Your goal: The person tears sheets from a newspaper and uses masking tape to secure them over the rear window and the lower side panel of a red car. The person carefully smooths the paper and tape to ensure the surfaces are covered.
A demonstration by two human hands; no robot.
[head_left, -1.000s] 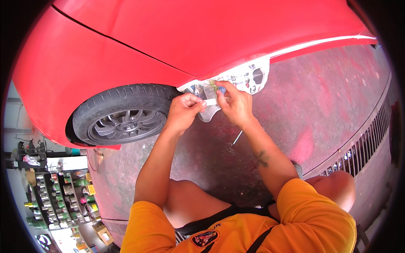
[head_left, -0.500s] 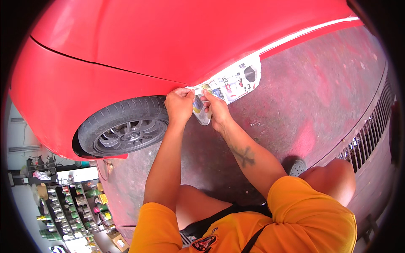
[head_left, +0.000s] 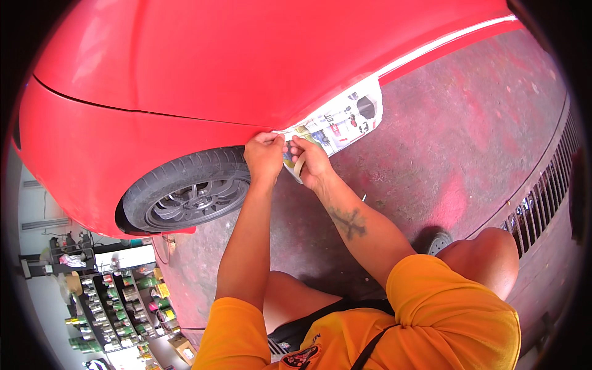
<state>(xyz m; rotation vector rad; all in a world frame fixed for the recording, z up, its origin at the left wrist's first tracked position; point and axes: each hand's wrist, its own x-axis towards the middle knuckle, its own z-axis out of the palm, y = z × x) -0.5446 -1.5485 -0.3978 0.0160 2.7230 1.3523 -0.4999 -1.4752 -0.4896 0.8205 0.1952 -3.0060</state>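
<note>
Newspaper-like printed sheet (head_left: 338, 128) covers the lower sill of a red car (head_left: 246, 61), just behind the front wheel (head_left: 198, 198). At the sheet's wheel-side corner, my left hand (head_left: 265, 155) is closed in a pinch, on what looks like the end of a tape strip, mostly hidden by the fingers. Close beside it, my right hand (head_left: 314, 161) is closed around a cream roll of masking tape (head_left: 300, 165), with thumb and forefinger pinched near the left fingertips. A white strip (head_left: 441, 42) runs on along the sill toward the upper right.
Dark concrete floor (head_left: 407, 154) with red paint stains lies beside the car. A metal drain grate (head_left: 539, 197) curves along the right. Shelves of cans and bottles (head_left: 120, 308) stand at the lower left. My shoe (head_left: 439, 242) rests on the floor near my right knee.
My right hand has turned and drawn slightly left, so the tape roll's rim now shows at its palm. My left hand stays pinched at the corner. The view has shifted slightly.
</note>
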